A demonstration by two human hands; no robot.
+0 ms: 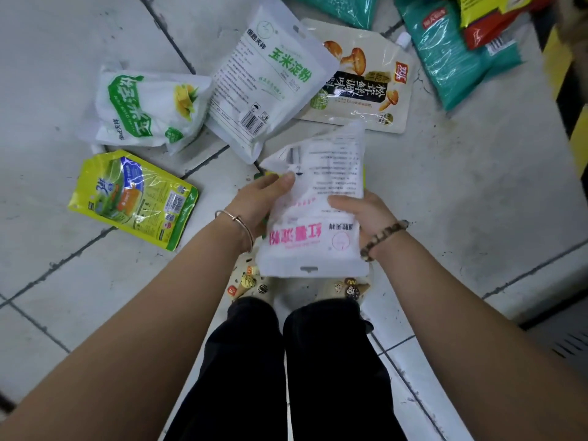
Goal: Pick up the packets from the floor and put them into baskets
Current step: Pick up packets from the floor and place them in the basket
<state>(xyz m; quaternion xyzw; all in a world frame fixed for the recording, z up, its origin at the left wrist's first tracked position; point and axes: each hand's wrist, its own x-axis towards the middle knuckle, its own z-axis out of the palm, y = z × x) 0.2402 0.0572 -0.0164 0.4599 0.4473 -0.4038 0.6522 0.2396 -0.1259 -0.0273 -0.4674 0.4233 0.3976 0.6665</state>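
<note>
1. Far left, a yellow-green packet (133, 198) lies flat on the tiled floor (47, 43), with bare tile off its left and lower edges.
2. Above it sits a crumpled white packet with a green label (149, 109), butting against the next one.
3. A white packet with green lettering (267, 81) overlaps the left edge of a mushroom packet (359, 81).
4. In the middle, the left hand (257, 202) grips the left edge of the white packet with pink lettering (315, 214), thumb on the front. It's held up over the person's feet.
5. The right hand (366, 214) grips its right edge, fingers curled over the front.
6. Top right, teal packets (451, 55) are piled near a yellow-black striped edge (572, 100), with open floor below them.
</note>
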